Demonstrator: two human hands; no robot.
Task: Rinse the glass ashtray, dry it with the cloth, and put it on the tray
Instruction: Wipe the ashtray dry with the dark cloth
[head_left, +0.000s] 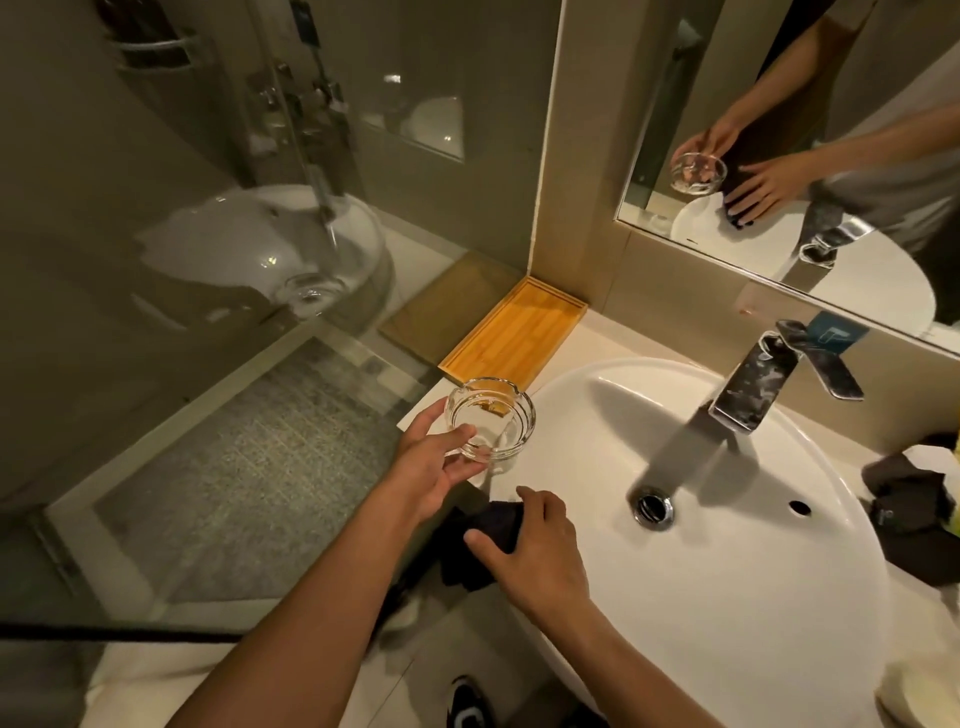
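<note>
The white oval ceramic basin (727, 545) fills the lower right of the frame. The shallow rectangular bamboo tray (511, 332) sits just above centre, in the counter's corner. At centre the left hand (434, 467) holds the round clear glass ashtray (489, 417) by its rim, over the counter edge. Below it the right hand (535, 551) grips the dark cloth (493, 530). If the glass is wet, that light grip could slip, and the ashtray could strike the basin or the floor.

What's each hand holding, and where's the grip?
Left hand holds the glass ashtray by its near rim and side wall. Right hand grips the dark cloth bunched at the sink's edge.
</note>
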